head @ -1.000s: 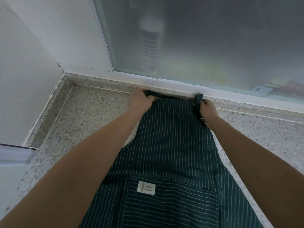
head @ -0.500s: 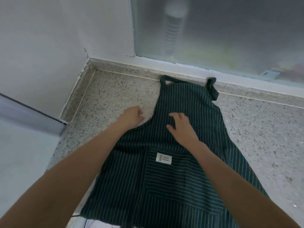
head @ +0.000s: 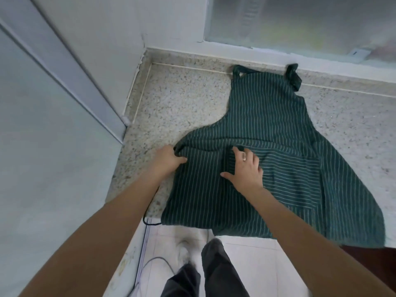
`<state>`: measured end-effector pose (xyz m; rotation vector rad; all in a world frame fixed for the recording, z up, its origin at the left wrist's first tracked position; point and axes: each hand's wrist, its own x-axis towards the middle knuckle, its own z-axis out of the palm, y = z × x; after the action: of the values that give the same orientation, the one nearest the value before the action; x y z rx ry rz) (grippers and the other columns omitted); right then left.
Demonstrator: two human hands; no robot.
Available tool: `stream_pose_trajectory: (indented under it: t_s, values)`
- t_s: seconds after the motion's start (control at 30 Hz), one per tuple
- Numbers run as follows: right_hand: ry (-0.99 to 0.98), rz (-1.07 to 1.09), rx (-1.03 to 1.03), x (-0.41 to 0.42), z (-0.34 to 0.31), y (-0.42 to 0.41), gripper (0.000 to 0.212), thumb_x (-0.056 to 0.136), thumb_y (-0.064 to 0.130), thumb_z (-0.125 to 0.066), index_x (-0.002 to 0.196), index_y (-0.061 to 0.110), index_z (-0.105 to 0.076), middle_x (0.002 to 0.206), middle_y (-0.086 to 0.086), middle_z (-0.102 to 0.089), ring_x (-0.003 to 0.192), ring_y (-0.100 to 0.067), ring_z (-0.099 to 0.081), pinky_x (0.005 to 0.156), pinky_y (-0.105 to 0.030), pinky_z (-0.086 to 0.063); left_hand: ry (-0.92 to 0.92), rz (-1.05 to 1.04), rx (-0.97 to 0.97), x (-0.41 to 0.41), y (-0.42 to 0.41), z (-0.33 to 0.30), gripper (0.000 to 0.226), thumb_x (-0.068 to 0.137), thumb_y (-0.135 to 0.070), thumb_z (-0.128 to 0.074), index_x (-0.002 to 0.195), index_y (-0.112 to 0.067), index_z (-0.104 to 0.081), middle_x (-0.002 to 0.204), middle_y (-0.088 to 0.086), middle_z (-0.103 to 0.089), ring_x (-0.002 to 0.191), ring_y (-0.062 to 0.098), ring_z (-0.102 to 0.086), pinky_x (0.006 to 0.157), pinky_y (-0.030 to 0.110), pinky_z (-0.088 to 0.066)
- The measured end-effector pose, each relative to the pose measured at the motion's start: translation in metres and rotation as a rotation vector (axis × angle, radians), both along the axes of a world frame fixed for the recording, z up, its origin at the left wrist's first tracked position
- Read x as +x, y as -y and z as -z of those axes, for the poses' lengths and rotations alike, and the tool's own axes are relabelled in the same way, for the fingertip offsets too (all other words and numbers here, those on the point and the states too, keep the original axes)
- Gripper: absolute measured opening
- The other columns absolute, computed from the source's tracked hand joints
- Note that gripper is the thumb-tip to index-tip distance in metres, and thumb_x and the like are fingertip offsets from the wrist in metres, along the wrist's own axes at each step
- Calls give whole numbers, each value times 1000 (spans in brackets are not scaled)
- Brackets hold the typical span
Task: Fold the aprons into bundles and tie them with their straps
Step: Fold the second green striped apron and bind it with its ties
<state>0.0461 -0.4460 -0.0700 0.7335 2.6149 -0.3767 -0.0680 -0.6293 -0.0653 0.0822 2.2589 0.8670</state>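
Lengthwise folding of the striped green apron (head: pixel 267 129), judged the opening step of the bundle, with nothing yet rolled or tied. Spread flat on the speckled stone counter (head: pixel 182 103), bib toward the back edge beneath the frosted window (head: pixel 300 20), skirt hanging over the front edge. Left hand (head: pixel 166 160) curled round the apron's left side corner near the counter's left end, cloth pinched and already lifted inward over the skirt. Right hand (head: pixel 246 168) flat, fingers spread and straight, pressing on the middle of the skirt just right of the turned-in flap, apparently as an anchor for the crease. Neck loop (head: pixel 293 77) bunched at the top right of the bib, touching the back edge; a thin dark waist strap (head: pixel 150 221) dangling off the front edge below the left forearm. Next, probably: left side carried across to the pressing hand and smoothed, the right side brought over to match, straps kept free for tying; likely trouble, the overhanging skirt dragging the fold askew. No readable writing, brand or label anywhere; pocket area covered by the right hand and folded cloth. Below the counter, dark trousers (head: pixel 218 271) and a pale shoe (head: pixel 188 251), blurred, on tiled floor.
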Motion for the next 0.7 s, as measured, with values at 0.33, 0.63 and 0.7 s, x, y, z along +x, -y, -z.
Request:
stream_pose_trajectory:
  t_s: [0.33, 0.63, 0.7]
  values:
    - [444, -38, -158, 9, -2, 7, 145, 62, 36, -86, 135, 32, 39, 137, -16, 51, 130, -46, 35, 108, -67, -13, -78, -87, 242, 12, 20, -9, 48, 91, -1, -54, 133, -18, -41, 124, 2, -52, 96, 9, -47, 64, 17, -37]
    - [-186, 246, -453, 16, -33, 12, 80, 87, 29, -65, 150, 24, -15, 151, -13, -25, 133, -29, -38, 106, -41, -35, -44, 57, 500, 39, -4, -38, 81, 86, 1, -61, 148, -30, -18, 140, -6, -40, 119, 6, -43, 96, 24, -38]
    - [-371, 402, -715, 14, -52, 12, 48, 93, 27, -57, 136, 17, -40, 133, -10, -53, 111, -20, -57, 97, -37, -46, -50, 133, 534, 48, -19, -48, 83, 86, -1, -62, 148, -32, -16, 146, -6, -35, 124, 6, -42, 98, 23, -39]
